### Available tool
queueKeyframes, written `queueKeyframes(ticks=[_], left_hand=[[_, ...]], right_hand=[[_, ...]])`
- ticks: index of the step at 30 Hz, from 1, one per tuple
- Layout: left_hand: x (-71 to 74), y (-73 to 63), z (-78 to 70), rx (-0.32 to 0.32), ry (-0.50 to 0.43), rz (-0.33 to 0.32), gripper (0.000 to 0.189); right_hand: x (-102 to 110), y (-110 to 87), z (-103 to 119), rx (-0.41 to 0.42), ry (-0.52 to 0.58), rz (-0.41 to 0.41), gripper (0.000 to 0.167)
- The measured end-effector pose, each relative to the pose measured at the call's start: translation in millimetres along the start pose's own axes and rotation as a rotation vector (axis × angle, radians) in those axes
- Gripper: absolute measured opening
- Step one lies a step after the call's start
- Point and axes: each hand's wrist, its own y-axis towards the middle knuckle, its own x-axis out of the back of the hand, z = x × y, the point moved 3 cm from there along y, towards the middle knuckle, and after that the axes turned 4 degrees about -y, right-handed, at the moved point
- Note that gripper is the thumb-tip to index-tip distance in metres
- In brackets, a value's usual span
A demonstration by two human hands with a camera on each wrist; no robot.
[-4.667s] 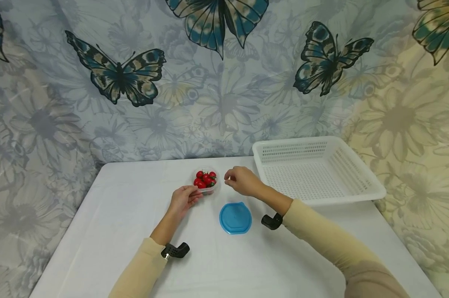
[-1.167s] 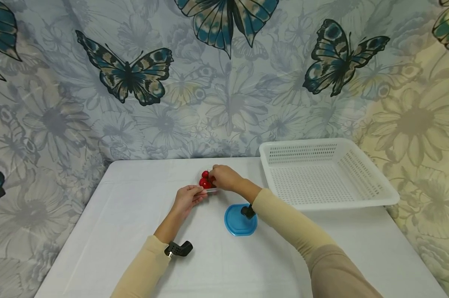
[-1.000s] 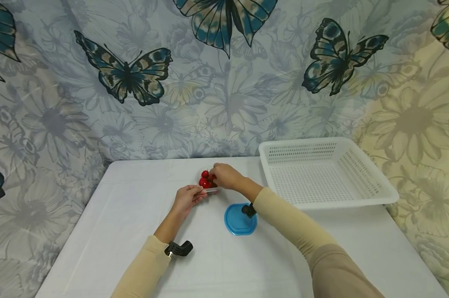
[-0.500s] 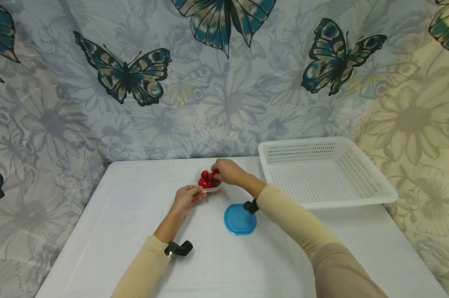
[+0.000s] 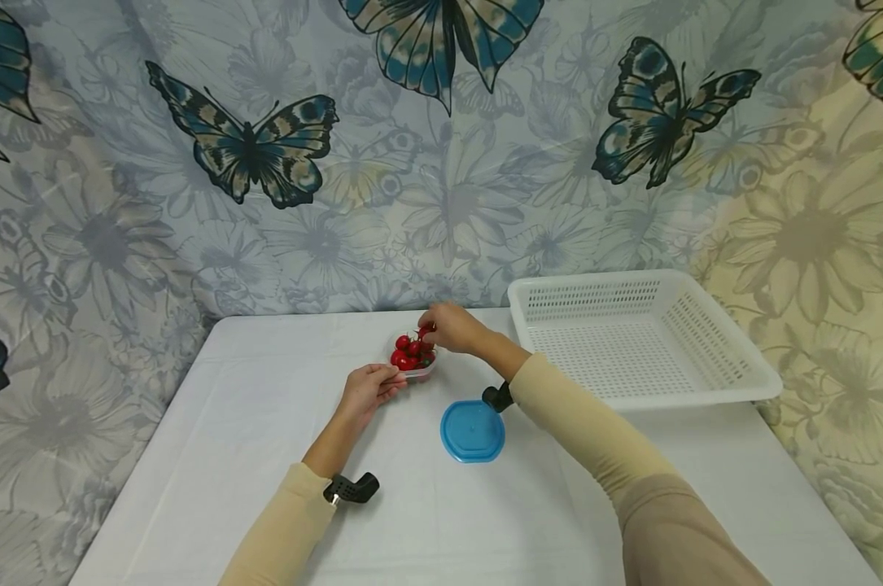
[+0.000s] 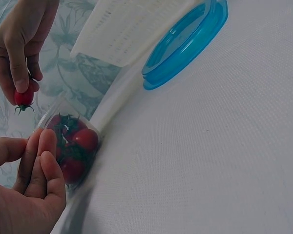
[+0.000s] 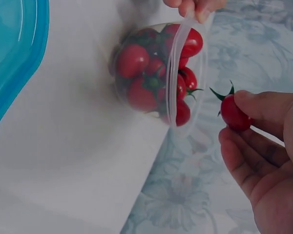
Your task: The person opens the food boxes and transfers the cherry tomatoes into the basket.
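A clear plastic container point(image 7: 174, 80) full of red cherry tomatoes point(image 7: 133, 61) stands near the table's back edge. My left hand point(image 5: 366, 392) pinches its near rim between thumb and fingers. Above the container's far right side, my right hand point(image 5: 456, 327) holds a single cherry tomato point(image 7: 234, 112). In the right wrist view its green leafy top points toward the container, and it is apart from the rim. The left wrist view shows this tomato hanging stem end down from the fingertips. A blue lid point(image 5: 473, 432) lies flat on the table, closer to me than the container.
On the right of the table sits a white perforated plastic basket point(image 5: 642, 396), its near wall close to my right forearm. White cloth covers the table point(image 5: 426, 521). Behind it hangs a backdrop point(image 5: 441, 236) with butterflies and flowers.
My right hand came in from the right, reached among the tomatoes, and has since risen up and away with one cherry tomato. My left hand stays at the container's rim.
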Motion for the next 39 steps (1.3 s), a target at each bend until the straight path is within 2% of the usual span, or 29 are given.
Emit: queueKeyframes(ticks=[5,9,17,28,39], left_hand=[[-0.8,-0.2,-0.1,0.000,-0.004,-0.002,0.016],[-1.5,0.0,-0.3,0.001,-0.006,0.006,0.016],[-1.0,0.4,-4.0,-0.006,-0.016,0.004,0.017],[-0.7,2.7,-2.2,0.002,-0.022,0.004,0.016],[1.0,0.9,0.2,0.011,-0.023,0.014,0.017]], right_hand=[[-6,1.3,2,0.006,-0.002,0.052,0.023],[-10,1.5,0,-0.023,0.001,0.090,0.025],[1,2.2,-7,-0.068,0.128,0.076,0.023],[20,-8.3,-29,-0.136,0.232,0.061,0.025],[51,-20.1,-47,-0.158,0.211,0.010,0.029]])
